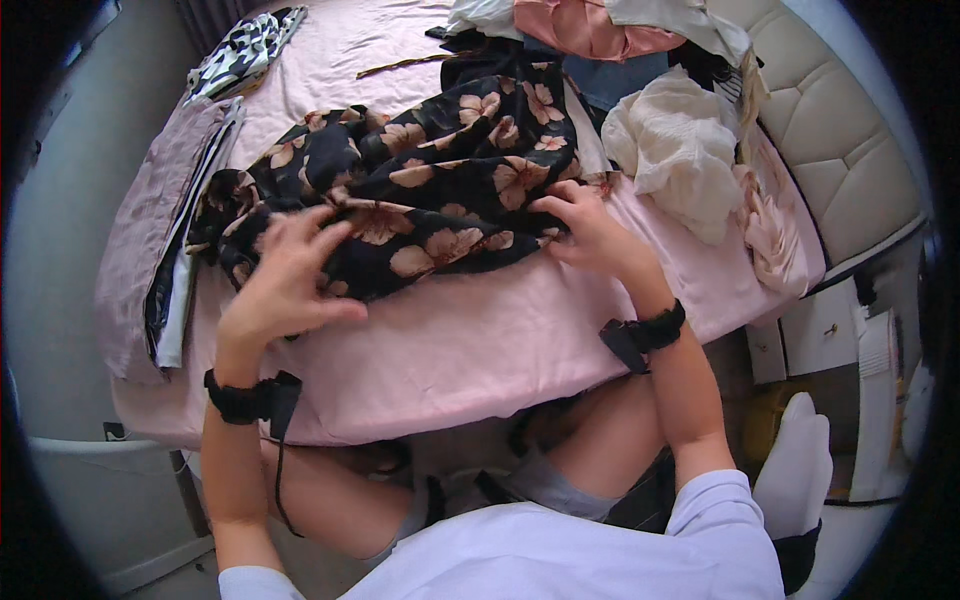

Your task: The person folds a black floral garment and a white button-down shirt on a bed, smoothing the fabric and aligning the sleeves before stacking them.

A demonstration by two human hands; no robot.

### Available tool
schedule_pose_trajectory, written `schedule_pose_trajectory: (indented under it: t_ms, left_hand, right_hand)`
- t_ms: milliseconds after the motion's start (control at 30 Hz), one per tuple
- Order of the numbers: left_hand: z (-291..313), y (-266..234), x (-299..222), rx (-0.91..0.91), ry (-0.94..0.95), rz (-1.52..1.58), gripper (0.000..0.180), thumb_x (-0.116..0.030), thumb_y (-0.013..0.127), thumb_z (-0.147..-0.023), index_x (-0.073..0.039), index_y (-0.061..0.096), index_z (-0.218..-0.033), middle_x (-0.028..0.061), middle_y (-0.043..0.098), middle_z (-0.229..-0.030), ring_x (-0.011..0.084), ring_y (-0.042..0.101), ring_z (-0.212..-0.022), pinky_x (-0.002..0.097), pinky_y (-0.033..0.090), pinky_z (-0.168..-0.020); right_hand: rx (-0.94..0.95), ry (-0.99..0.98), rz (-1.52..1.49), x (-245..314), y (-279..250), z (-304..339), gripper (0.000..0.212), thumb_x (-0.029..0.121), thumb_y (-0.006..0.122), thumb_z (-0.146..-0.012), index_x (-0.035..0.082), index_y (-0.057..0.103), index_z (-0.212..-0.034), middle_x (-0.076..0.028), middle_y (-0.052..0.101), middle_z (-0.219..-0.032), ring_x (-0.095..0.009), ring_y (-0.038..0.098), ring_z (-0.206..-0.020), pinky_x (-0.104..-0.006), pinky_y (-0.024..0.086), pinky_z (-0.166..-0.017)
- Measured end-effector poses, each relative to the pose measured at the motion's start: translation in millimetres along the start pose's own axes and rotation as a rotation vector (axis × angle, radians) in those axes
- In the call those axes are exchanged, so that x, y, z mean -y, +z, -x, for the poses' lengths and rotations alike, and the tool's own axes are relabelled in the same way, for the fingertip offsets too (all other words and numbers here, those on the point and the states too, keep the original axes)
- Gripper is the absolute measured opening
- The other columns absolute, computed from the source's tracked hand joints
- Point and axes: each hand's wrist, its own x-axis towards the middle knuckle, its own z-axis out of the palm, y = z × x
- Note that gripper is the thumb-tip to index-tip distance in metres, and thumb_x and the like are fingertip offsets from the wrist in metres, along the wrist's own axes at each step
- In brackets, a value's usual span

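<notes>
A black garment with large beige-pink flowers lies crumpled on the pink bedsheet in front of me; its kind is hard to tell from the folds. Over its near left part is my left hand, slightly blurred, with fingers spread and thumb out to the right. Fingertips of my right hand rest on the garment's right edge, bent and apart, with the thumb nearer to me. No fabric shows clearly gripped in either hand. Both wrists wear black straps.
Folded clothes line the bed's left edge, with a black-and-white patterned piece farther back. To the right lie a cream crinkled garment and a loose heap with a salmon piece. A padded headboard borders the right; a white drawer unit stands below.
</notes>
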Motion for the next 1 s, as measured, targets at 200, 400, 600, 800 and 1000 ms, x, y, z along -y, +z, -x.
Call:
schedule_pose_trajectory:
  t_ms: [200,400,600,800,1000]
  left_hand:
    - [3,26,24,0.103,-0.133,-0.077,0.058,0.007,0.072,-0.073,-0.007,0.061,-0.128,0.0174,0.050,-0.143,0.0400,0.038,-0.136,0.0460,0.028,-0.116]
    - [-5,11,47,-0.190,-0.073,0.324,0.023,0.000,0.055,-0.095,0.002,0.061,-0.117,0.0099,0.064,-0.101,0.0208,0.061,-0.095,0.0277,0.045,-0.090]
    - [0,-4,46,-0.227,-0.363,0.635,0.022,-0.014,0.052,-0.103,0.002,0.063,-0.113,-0.0013,0.061,-0.092,0.0085,0.053,-0.085,0.0215,0.043,-0.081]
    - [-1,-21,24,-0.551,-0.546,1.040,0.035,-0.029,0.058,-0.101,0.002,0.066,-0.114,0.0026,0.069,-0.104,0.0092,0.062,-0.090,0.0227,0.049,-0.083]
    - [20,-34,4,-0.231,-0.393,1.245,0.033,-0.023,0.065,-0.090,0.003,0.068,-0.110,0.0034,0.069,-0.102,0.0108,0.063,-0.092,0.0255,0.049,-0.083]
  right_hand:
    - [0.020,-0.033,-0.240,-1,6,-10,0.023,0.000,0.069,-0.081,0.001,0.066,-0.104,-0.017,0.060,-0.106,-0.034,0.060,-0.100,-0.0368,0.052,-0.085]
    - [-0.235,0.119,-0.480,15,-8,-6,0.008,0.001,0.062,-0.090,0.000,0.062,-0.099,-0.014,0.062,-0.076,-0.022,0.059,-0.070,-0.0312,0.048,-0.069]
    - [-0.502,0.139,-0.402,31,-23,-14,0.007,0.004,0.061,-0.093,0.001,0.063,-0.099,-0.013,0.061,-0.074,-0.018,0.056,-0.065,-0.0299,0.045,-0.064]
    - [-0.121,0.091,-0.622,47,-36,-1,0.025,0.004,0.067,-0.088,0.005,0.059,-0.112,-0.002,0.051,-0.066,-0.008,0.046,-0.061,-0.0252,0.038,-0.057]
    - [0.277,0.133,-0.602,55,-32,-1,0.080,0.024,0.087,-0.075,0.011,0.046,-0.143,-0.002,0.052,-0.088,-0.012,0.054,-0.075,-0.0239,0.045,-0.068]
